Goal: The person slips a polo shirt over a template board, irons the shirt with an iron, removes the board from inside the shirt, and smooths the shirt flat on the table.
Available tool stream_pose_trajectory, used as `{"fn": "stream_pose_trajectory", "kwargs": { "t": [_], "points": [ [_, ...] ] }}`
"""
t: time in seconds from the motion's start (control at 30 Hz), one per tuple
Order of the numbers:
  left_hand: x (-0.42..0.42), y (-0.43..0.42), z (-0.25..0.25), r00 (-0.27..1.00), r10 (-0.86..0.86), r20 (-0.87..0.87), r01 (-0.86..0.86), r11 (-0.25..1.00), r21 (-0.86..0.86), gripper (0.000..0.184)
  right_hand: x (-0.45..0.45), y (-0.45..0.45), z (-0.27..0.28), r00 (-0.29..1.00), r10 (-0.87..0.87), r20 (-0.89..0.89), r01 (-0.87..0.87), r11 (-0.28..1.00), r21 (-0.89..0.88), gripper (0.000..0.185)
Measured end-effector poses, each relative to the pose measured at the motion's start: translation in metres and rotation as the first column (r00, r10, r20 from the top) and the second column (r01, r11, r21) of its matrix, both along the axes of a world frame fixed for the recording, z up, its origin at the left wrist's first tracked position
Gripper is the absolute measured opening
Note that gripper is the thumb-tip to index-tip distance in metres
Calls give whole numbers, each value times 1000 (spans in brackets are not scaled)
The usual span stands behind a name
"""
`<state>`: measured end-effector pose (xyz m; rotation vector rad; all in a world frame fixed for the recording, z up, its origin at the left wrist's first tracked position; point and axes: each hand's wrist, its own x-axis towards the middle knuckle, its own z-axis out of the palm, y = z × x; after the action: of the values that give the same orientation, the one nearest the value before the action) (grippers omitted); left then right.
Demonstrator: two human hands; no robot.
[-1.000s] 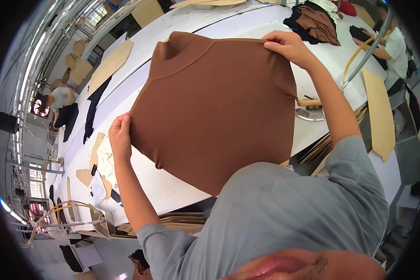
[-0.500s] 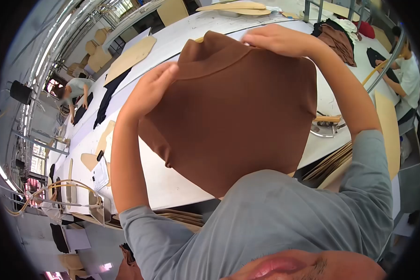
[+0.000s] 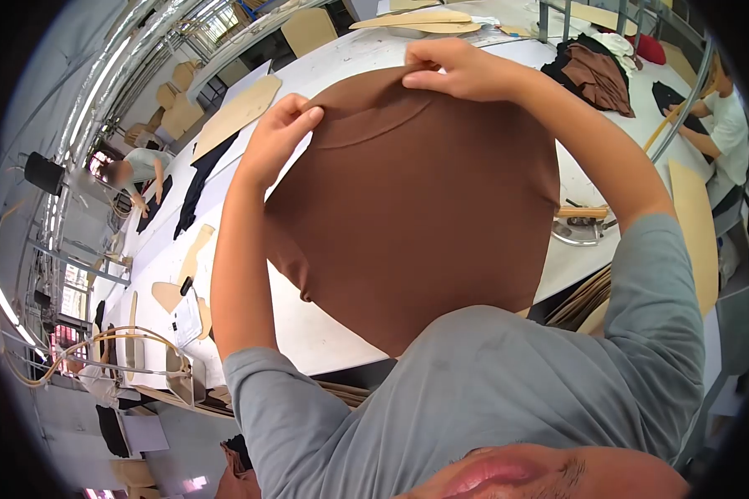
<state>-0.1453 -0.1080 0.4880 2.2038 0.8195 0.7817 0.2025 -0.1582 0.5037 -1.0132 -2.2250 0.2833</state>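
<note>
A brown knit garment [image 3: 416, 208] with a high collar spreads across the white table [image 3: 324, 333] in front of me. My left hand [image 3: 279, 133] pinches the collar's left end between thumb and fingers. At the collar's right part, my right hand [image 3: 458, 71] grips the fabric, thumb below and fingers curled over the top. Between the two hands the collar is stretched into a smooth curve, its seam showing beneath. The garment's lower edge reaches my body and is partly hidden by my shirt.
An iron [image 3: 581, 224] rests right of the garment. A pile of brown and black clothes [image 3: 591, 75] lies at the back right. Cardboard templates [image 3: 237, 116] lie at left. One person [image 3: 146, 166] works at far left, another [image 3: 724, 125] at right.
Both hands have closed on the collar; my right hand has shifted left along it. The collar, crumpled and standing in folds before, is now drawn out smoother and rounder.
</note>
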Motion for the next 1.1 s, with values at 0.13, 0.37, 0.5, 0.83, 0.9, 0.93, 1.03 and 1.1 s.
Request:
{"fn": "stream_pose_trajectory", "kwargs": {
  "t": [0.13, 0.37, 0.5, 0.83, 0.9, 0.93, 1.03, 1.1],
  "points": [
    [-7, -37, -1, 893, 390, -227, -105, 670, 735, 23, 22, -10, -29, 977, -45, 209, -77, 840, 538, 20],
    [24, -48, -1, 881, 442, -171, -389, 881, 270, 31, -15, -15, -20, 954, -279, 114, 276, 960, 42, 14],
    [4, -34, -17, 854, 409, -320, -370, 912, 178, 41, 17, -10, -54, 954, -284, 93, 289, 956, -49, 15],
    [-78, -35, -82, 726, 667, 169, -639, 744, -195, 30, 94, -23, -101, 880, -381, -283, 348, 923, -161, 23],
    [-80, -27, -82, 756, 640, 139, -610, 765, -206, 31, 98, -17, -95, 889, -379, -255, 302, 906, -295, 23],
    [-82, -27, -87, 766, 632, 114, -600, 768, -222, 32, 99, -15, -97, 896, -375, -236, 273, 886, -374, 24],
    [-76, -16, -118, 755, 642, 136, -650, 759, 25, 45, 104, -2, -128, 894, -364, -262, 277, 908, -315, 33],
    [-89, -28, -188, 599, 705, 381, -739, 669, -76, 53, 111, -11, -184, 758, -515, -400, 422, 855, -301, 41]
  ]
}}
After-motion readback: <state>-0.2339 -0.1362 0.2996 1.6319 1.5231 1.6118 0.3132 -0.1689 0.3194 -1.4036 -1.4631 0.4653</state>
